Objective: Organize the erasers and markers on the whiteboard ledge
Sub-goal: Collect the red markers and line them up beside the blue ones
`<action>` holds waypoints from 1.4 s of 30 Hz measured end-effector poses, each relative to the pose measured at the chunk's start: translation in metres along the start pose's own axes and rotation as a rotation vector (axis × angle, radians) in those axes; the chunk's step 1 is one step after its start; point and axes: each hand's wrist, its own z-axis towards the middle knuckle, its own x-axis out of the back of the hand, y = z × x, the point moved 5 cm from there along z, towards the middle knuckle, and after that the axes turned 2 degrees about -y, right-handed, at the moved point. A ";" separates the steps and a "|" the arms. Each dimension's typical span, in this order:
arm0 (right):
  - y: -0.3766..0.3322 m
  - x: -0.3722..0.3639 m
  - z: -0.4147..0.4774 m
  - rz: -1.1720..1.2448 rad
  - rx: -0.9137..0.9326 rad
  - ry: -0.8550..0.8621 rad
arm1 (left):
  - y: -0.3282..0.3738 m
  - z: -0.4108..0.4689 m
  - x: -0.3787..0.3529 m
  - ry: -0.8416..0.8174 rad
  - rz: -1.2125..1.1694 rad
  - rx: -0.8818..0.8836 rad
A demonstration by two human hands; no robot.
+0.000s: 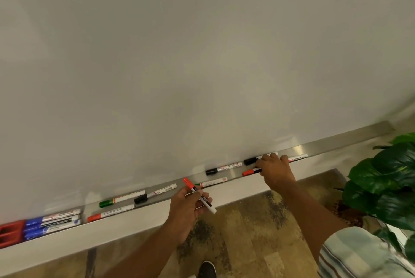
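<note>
A long metal ledge point(341, 145) runs under the whiteboard. My left hand point(187, 210) holds a red-capped marker point(198, 194) just in front of the ledge, cap pointing up-left. My right hand point(275, 170) rests on the ledge, its fingers closed over a second red-capped marker point(250, 172). Behind its fingertips lies a black-capped marker point(250, 161). Loose markers lie scattered on the ledge: black-capped ones point(222, 168) point(155, 193), green ones point(121, 199) point(212, 182), a red one point(110, 213). At far left sit grouped blue markers point(51, 225) and red erasers point(11, 232).
A leafy potted plant point(386, 185) stands close on the right, beside my right arm. Another marker point(297, 158) lies just right of my right hand. The right end of the ledge holds nothing. Patterned flooring and my dark shoe point(206, 270) show below.
</note>
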 end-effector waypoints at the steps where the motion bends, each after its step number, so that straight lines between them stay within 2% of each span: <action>1: 0.000 0.000 0.001 0.006 0.005 0.006 | 0.000 0.000 0.000 -0.003 0.001 0.002; 7: 0.000 0.004 0.004 0.080 0.028 0.025 | -0.003 -0.004 -0.002 -0.003 -0.006 0.008; 10: -0.011 0.012 0.001 0.158 0.032 0.107 | -0.002 -0.007 -0.002 -0.018 -0.004 -0.001; 13: -0.048 0.034 -0.006 0.343 0.093 0.206 | 0.004 -0.011 0.004 -0.032 -0.021 -0.005; 17: -0.120 0.057 -0.026 0.708 0.228 0.174 | 0.016 -0.016 0.013 -0.028 -0.063 -0.011; 24: -0.205 0.068 -0.044 1.043 0.196 0.151 | 0.038 -0.028 0.040 -0.066 -0.204 -0.024; 29: -0.253 0.071 -0.054 1.080 0.212 0.153 | 0.045 -0.037 0.075 -0.023 -0.277 -0.043; 36: -0.325 0.081 -0.060 1.005 0.428 0.174 | 0.048 -0.049 0.145 0.144 -0.311 -0.071; 39: -0.346 0.084 -0.055 0.949 0.424 0.240 | 0.050 -0.055 0.176 0.252 -0.318 -0.096; 42: -0.369 0.087 -0.048 0.852 0.466 0.234 | 0.052 -0.063 0.213 0.392 -0.359 -0.109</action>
